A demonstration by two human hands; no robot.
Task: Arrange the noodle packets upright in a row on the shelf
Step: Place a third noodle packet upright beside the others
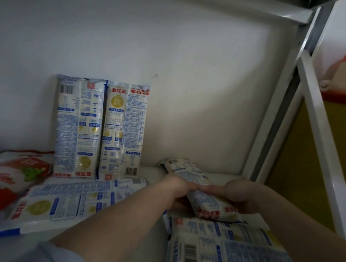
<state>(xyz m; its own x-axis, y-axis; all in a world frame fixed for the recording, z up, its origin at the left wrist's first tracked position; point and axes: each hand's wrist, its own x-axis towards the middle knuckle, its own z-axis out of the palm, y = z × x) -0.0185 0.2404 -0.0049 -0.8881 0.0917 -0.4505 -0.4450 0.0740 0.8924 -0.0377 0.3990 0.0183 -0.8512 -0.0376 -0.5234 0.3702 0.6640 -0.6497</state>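
On the white shelf, left to right: red bag lying flat; two noodle packets upright against the wall; left hand and right hand together gripping one tilted packet; more packets flat.

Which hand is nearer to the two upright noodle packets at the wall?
Left. The left hand grips the held packet just right of the upright packets; the right hand is farther right.
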